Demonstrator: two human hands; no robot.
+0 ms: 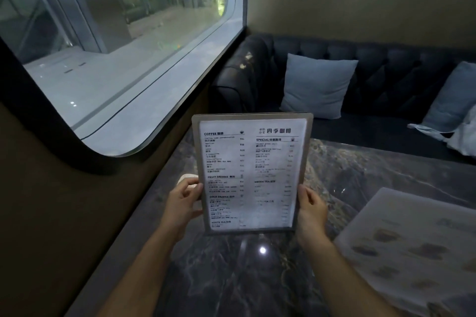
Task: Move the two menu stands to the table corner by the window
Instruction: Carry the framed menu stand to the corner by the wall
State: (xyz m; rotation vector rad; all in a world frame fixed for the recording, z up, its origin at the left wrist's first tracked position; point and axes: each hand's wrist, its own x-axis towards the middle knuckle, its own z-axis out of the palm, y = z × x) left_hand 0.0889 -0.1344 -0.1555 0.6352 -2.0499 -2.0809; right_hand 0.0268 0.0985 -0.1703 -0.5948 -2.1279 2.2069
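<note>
A flat grey menu stand (251, 172) with a white drinks list stands upright over the dark marble table (257, 285), facing me. My left hand (184, 203) grips its lower left edge and my right hand (310, 210) grips its lower right edge. Whether its bottom edge touches the table I cannot tell. A second menu (412, 244), pale with pictures of cups, lies flat on the table at the right. The window (116, 46) runs along the left side of the table.
A dark tufted sofa (386, 72) stands beyond the table, with a light blue cushion (316, 85) and another cushion (453, 98) at the right. A small pale object (189, 177) shows behind my left hand. The wall under the window borders the table's left edge.
</note>
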